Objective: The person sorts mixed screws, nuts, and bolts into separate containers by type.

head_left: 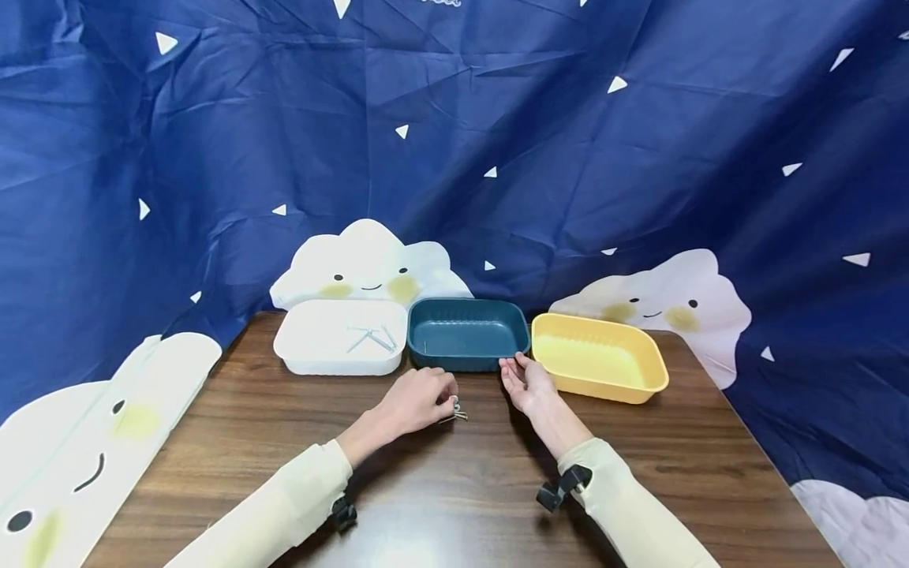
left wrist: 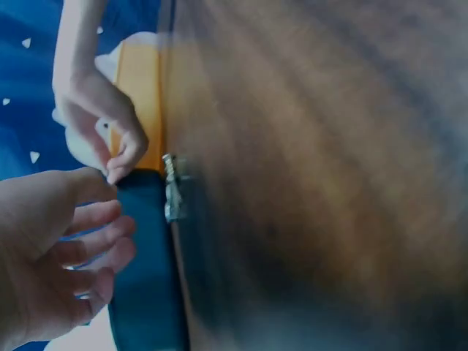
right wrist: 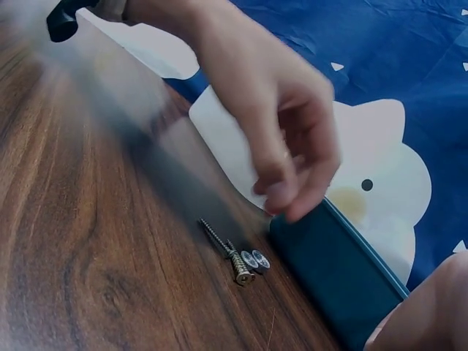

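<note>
Metal screws [right wrist: 239, 268] and nuts [right wrist: 261, 261] lie in a small heap on the wood table [head_left: 461, 481], just in front of the teal bin [head_left: 465, 364]. The left hand [head_left: 417, 401] is nearer: it hovers over the heap, which sits below and slightly right of its fingertips. The screws' long axis runs roughly along the bin's front, heads toward the right; the nuts lie on the bin side. The left fingers bend loosely around nothing. The right hand [head_left: 529, 385], relaxed, has nothing visible in it; whether it touches the bin, I cannot tell.
</note>
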`<control>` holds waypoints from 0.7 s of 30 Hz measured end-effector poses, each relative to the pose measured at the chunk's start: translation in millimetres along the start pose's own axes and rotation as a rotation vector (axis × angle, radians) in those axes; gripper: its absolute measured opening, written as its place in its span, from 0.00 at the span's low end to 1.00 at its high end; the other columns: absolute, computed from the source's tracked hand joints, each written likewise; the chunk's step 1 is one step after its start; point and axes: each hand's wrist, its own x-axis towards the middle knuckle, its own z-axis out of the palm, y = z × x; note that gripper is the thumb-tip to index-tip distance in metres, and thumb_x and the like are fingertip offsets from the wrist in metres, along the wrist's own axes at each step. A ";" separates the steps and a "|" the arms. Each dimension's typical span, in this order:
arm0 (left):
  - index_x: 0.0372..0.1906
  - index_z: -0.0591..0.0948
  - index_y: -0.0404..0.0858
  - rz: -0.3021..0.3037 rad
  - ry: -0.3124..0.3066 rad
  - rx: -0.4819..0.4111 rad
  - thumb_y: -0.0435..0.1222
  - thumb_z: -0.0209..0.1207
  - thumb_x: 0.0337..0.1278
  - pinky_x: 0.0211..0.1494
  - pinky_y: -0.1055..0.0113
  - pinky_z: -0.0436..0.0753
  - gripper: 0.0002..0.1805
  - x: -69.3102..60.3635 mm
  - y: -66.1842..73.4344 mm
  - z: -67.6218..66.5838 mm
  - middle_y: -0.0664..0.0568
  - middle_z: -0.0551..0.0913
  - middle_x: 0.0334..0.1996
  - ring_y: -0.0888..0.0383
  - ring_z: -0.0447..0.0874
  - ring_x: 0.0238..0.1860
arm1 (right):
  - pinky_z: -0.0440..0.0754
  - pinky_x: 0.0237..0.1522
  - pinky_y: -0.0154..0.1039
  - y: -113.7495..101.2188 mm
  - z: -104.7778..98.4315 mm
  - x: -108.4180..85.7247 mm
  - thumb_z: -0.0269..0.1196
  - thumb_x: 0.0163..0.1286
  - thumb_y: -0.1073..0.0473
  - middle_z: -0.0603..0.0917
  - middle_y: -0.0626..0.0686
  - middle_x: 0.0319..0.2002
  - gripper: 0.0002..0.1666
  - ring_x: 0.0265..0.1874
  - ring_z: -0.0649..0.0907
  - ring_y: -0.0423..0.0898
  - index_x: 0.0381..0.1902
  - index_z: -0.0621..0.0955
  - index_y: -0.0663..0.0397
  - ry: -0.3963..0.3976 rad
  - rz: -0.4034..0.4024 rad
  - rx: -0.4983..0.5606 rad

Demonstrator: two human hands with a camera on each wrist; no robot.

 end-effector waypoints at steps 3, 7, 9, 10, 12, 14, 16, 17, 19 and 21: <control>0.37 0.85 0.45 0.008 -0.071 0.006 0.42 0.67 0.56 0.33 0.62 0.80 0.07 -2.9 3.3 4.4 0.58 0.81 0.32 0.61 0.78 0.31 | 0.75 0.58 0.33 -0.8 0.3 0.9 0.54 0.81 0.61 0.79 0.55 0.50 0.13 0.56 0.79 0.48 0.59 0.73 0.59 0.011 0.004 0.014; 0.40 0.85 0.45 -0.006 -0.154 0.039 0.46 0.70 0.56 0.38 0.60 0.81 0.12 -4.1 7.6 7.8 0.57 0.81 0.36 0.61 0.80 0.35 | 0.75 0.59 0.33 -1.1 0.2 0.1 0.54 0.81 0.61 0.79 0.55 0.53 0.11 0.55 0.80 0.48 0.56 0.74 0.58 0.016 0.008 0.025; 0.41 0.86 0.45 -0.010 -0.180 0.055 0.48 0.71 0.56 0.40 0.59 0.81 0.14 -3.7 9.1 9.8 0.58 0.81 0.37 0.61 0.81 0.36 | 0.75 0.59 0.33 -1.3 -0.1 0.6 0.54 0.81 0.61 0.78 0.55 0.55 0.10 0.55 0.80 0.48 0.55 0.74 0.58 0.022 0.006 0.024; 0.41 0.86 0.45 -0.009 -0.188 0.062 0.48 0.71 0.56 0.41 0.58 0.81 0.14 -3.6 9.7 10.8 0.58 0.80 0.37 0.61 0.81 0.37 | 0.76 0.58 0.33 -1.3 0.0 0.6 0.54 0.81 0.61 0.77 0.56 0.56 0.10 0.55 0.80 0.48 0.55 0.74 0.58 0.025 0.003 0.024; 0.40 0.86 0.45 -0.002 -0.187 0.072 0.47 0.72 0.56 0.41 0.57 0.81 0.13 -2.8 10.6 12.2 0.58 0.80 0.36 0.61 0.81 0.37 | 0.76 0.57 0.33 -1.3 0.0 0.6 0.54 0.81 0.61 0.77 0.56 0.57 0.11 0.56 0.80 0.48 0.56 0.74 0.58 0.030 -0.002 0.020; 0.39 0.86 0.45 0.005 -0.181 0.082 0.46 0.73 0.56 0.40 0.57 0.81 0.11 -1.9 11.1 12.8 0.58 0.80 0.36 0.61 0.81 0.37 | 0.77 0.56 0.32 -1.1 0.1 1.0 0.54 0.81 0.61 0.77 0.55 0.55 0.13 0.56 0.80 0.48 0.59 0.74 0.58 0.025 -0.003 0.019; 0.38 0.85 0.46 0.008 -0.176 0.087 0.44 0.73 0.56 0.39 0.57 0.81 0.10 -0.7 11.1 13.4 0.59 0.81 0.35 0.61 0.82 0.37 | 0.78 0.54 0.32 -0.8 0.3 1.3 0.55 0.80 0.62 0.79 0.55 0.52 0.15 0.55 0.81 0.48 0.60 0.74 0.59 0.028 -0.005 0.021; 0.37 0.85 0.46 0.010 -0.178 0.087 0.44 0.73 0.56 0.39 0.57 0.81 0.10 0.0 11.3 13.3 0.59 0.81 0.35 0.60 0.82 0.37 | 0.78 0.54 0.32 -0.5 0.2 1.5 0.55 0.80 0.62 0.79 0.55 0.50 0.16 0.54 0.81 0.48 0.61 0.74 0.59 0.027 -0.006 0.022; 0.37 0.85 0.46 0.011 -0.193 0.088 0.43 0.73 0.57 0.39 0.57 0.80 0.09 1.3 12.0 13.2 0.59 0.82 0.35 0.60 0.82 0.38 | 0.78 0.53 0.32 -0.1 0.0 1.7 0.56 0.80 0.62 0.80 0.55 0.48 0.16 0.53 0.82 0.48 0.61 0.74 0.59 0.029 -0.008 0.027; 0.37 0.85 0.46 0.016 -0.209 0.092 0.42 0.73 0.57 0.38 0.57 0.79 0.08 2.8 13.6 13.1 0.59 0.83 0.35 0.60 0.83 0.37 | 0.78 0.52 0.32 0.3 -0.4 1.4 0.57 0.79 0.62 0.81 0.55 0.48 0.15 0.52 0.82 0.48 0.60 0.75 0.59 0.039 -0.014 0.029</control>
